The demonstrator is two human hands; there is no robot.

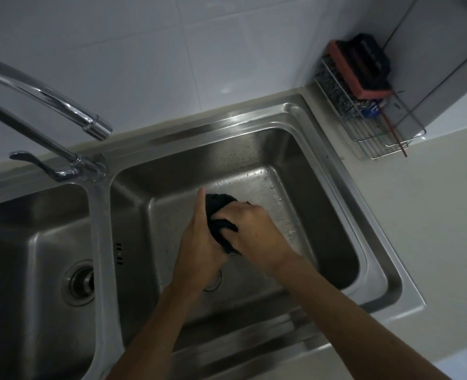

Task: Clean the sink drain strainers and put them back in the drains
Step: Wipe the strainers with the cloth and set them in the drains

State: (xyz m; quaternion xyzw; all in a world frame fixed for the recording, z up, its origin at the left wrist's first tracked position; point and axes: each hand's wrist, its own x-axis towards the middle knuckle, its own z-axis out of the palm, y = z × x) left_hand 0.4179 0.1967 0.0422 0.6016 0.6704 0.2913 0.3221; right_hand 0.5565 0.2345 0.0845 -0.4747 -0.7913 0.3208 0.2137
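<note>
Item: one dark bundle (pixel 221 218), held in the air over the middle of the right basin (pixel 323 215). We cannot tell whether it is the strainer itself or a dark cloth or pad wrapped round one. Its long axis runs from the basin's back wall toward its front edge, and it lies directly between the two hands. The left hand (pixel 199 242) clasps it from the left with the index finger (pixel 201 204) straight and pointing at the back wall; its other fingers are hidden. The right hand (pixel 257 231) closes over it from the right, fingers curled. The right drain (pixel 213 282) shows only as an arc of rim under the left wrist, toward the front edge. We judge that the return move would go down and toward the front edge, with the left hand nearer. The left drain (pixel 79 282) sits in the left basin (pixel 21 242) across the divider, well apart; whether its strainer is seated we cannot tell. A tap (pixel 62 102) stands at the back edge above the divider. On the counter (pixel 432 215), at the sink's back right corner, is a wire rack (pixel 377 138) holding an orange-and-black sponge (pixel 358 69), a steel scourer (pixel 339 89) and a blue packet (pixel 370 109). Writing: none legible; the packet's print is too small to read.
</note>
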